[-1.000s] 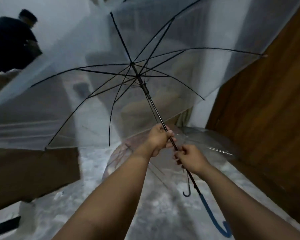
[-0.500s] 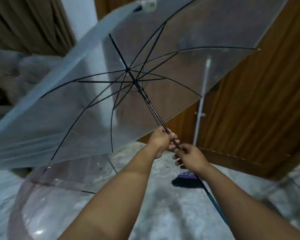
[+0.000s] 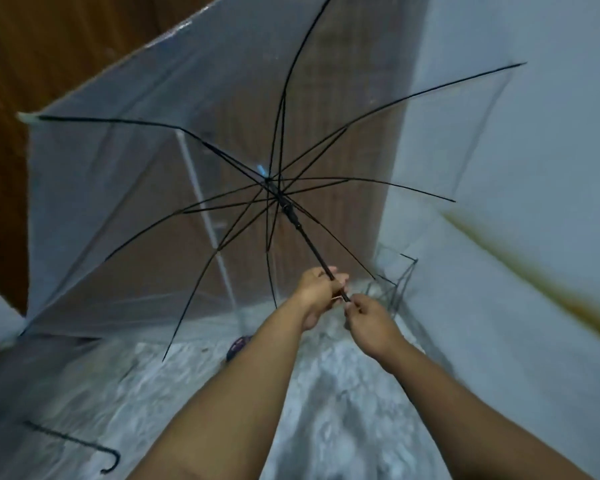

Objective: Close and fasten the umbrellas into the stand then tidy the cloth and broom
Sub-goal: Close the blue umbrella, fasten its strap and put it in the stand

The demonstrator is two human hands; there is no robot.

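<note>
Umbrella (image 3: 222,140) fully open, canopy ahead, stand (image 3: 394,285) just right of its shaft (image 3: 307,242). Left hand (image 3: 317,292) grips shaft; right hand (image 3: 369,318) curls round it just below. Advice: hold lower grip steady, release catch, draw runner (image 3: 289,211) down evenly, keeping ribs off stand.

Clear glossy plastic umbrella canopy (image 3: 125,174), black metal ribs (image 3: 388,107), wood-grain door (image 3: 49,46), mottled stone floor (image 3: 343,410)

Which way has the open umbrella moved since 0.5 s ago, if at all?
Yes, rightward: the umbrella hub was left of the white pole against the door, now right of it.
</note>
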